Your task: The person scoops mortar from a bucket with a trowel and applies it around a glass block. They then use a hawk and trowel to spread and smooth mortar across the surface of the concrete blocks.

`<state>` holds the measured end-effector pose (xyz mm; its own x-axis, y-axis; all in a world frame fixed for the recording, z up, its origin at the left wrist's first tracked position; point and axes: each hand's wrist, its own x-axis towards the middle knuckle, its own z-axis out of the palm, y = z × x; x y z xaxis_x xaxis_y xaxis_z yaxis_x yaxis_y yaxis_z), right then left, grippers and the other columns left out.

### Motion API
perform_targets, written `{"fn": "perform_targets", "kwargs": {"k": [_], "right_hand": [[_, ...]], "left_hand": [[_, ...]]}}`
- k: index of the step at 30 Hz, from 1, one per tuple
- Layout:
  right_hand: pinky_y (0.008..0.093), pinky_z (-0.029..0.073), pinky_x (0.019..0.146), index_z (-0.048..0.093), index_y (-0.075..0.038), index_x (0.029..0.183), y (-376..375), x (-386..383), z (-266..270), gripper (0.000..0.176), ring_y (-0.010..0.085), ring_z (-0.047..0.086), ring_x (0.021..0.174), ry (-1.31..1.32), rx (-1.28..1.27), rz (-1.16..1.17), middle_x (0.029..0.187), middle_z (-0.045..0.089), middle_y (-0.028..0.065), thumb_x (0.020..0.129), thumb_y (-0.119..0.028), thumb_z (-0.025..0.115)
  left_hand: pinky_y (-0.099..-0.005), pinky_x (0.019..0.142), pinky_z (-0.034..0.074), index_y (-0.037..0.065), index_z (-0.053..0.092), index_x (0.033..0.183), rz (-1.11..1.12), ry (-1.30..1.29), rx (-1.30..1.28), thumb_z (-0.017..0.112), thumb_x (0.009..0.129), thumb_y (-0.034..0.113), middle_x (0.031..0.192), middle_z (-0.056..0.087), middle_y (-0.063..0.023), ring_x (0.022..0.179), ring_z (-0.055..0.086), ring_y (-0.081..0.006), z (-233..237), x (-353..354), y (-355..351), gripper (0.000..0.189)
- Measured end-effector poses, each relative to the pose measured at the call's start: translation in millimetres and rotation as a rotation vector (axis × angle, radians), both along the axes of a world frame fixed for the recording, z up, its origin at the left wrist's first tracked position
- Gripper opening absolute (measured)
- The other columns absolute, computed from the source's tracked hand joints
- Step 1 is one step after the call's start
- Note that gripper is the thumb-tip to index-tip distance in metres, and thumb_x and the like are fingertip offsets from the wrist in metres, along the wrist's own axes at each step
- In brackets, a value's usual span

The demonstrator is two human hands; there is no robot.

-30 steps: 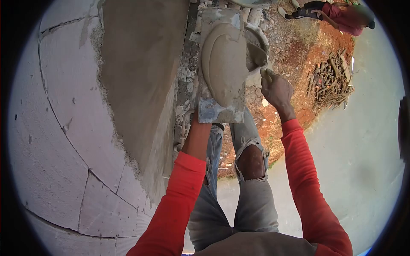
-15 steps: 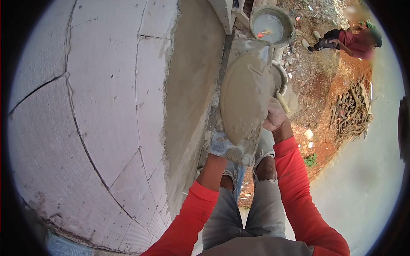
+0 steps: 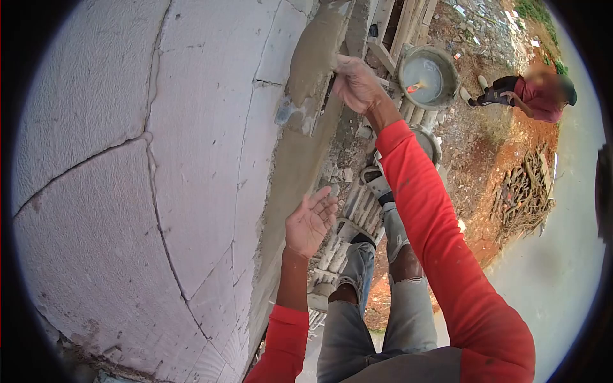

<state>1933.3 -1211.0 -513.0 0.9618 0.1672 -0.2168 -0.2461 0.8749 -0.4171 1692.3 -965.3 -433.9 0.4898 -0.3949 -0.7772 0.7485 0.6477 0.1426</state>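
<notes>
My right hand (image 3: 359, 86) is closed on the edge of a plastering board (image 3: 292, 116) that carries a thick layer of wet mortar (image 3: 317, 54). The board is tilted up against the wall's upper part, its far side touching or very near the surface. My left hand (image 3: 311, 223) is open, palm up with fingers spread, below the board and apart from it. Behind that hand runs a smooth strip of wet grey plaster (image 3: 274, 220) along the wall's edge.
The pale, cracked wall (image 3: 191, 179) fills the left side. A bucket of greyish water (image 3: 429, 78) with an orange-handled item stands right, another bucket (image 3: 428, 142) nearer. My feet stand on narrow poles (image 3: 351, 210). A person (image 3: 536, 96) is beyond, near a stick pile (image 3: 523, 195).
The mortar-laden board has moved up and left from in front of me to the wall. My left hand has let go of it and opened; my right hand has gone with it.
</notes>
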Motion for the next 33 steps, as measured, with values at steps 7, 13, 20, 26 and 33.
{"fn": "perform_targets", "kwargs": {"k": [7,13,20,26,33], "right_hand": [[0.0332,0.055,0.08,0.074,0.007,0.11,25,38,3,0.02,0.0154,0.063,0.084,0.063,-0.138,-0.103,0.098,0.071,0.008,0.097,-0.005,0.064],[0.0294,0.051,0.072,0.074,0.006,0.103,20,58,135,0.015,0.0107,0.055,0.074,0.071,-0.371,-0.071,0.093,0.068,0.0052,0.101,-0.005,0.064],[0.0287,0.041,0.063,0.076,0.007,0.09,40,53,310,0.022,0.0098,0.05,0.069,0.016,-0.702,-0.09,0.078,0.062,0.0033,0.099,-0.01,0.066],[0.0345,0.042,0.065,0.073,0.01,0.113,74,10,428,0.029,0.0131,0.049,0.069,-0.253,-0.826,-0.367,0.074,0.055,0.005,0.102,-0.017,0.068],[0.0266,0.038,0.049,0.066,-0.007,0.087,86,-38,291,0.033,0.0069,0.045,0.055,0.433,-0.284,-0.217,0.065,0.049,-0.0054,0.108,-0.033,0.063]], "left_hand": [[-0.0445,0.105,0.05,0.001,0.051,0.152,-0.497,0.377,0.686,0.047,0.113,0.036,0.133,0.068,-0.0157,0.12,0.067,-0.0262,61,-215,71,0.052],[-0.0439,0.105,0.052,0.001,0.054,0.149,-0.506,0.521,0.687,0.057,0.108,0.037,0.133,0.068,-0.0185,0.123,0.067,-0.028,131,-289,76,0.055],[-0.0417,0.101,0.055,-0.002,0.056,0.145,-0.434,0.32,0.722,0.059,0.106,0.036,0.124,0.068,-0.0136,0.117,0.07,-0.028,179,-235,41,0.055],[-0.0351,0.092,0.055,0.006,0.066,0.137,-0.455,0.195,0.781,0.061,0.107,0.04,0.116,0.074,-0.0096,0.105,0.072,-0.0197,198,-170,30,0.046],[-0.0347,0.095,0.054,0.005,0.062,0.143,-0.469,0.31,0.866,0.058,0.109,0.037,0.12,0.073,-0.0092,0.111,0.07,-0.0193,235,-181,37,0.047]]}}
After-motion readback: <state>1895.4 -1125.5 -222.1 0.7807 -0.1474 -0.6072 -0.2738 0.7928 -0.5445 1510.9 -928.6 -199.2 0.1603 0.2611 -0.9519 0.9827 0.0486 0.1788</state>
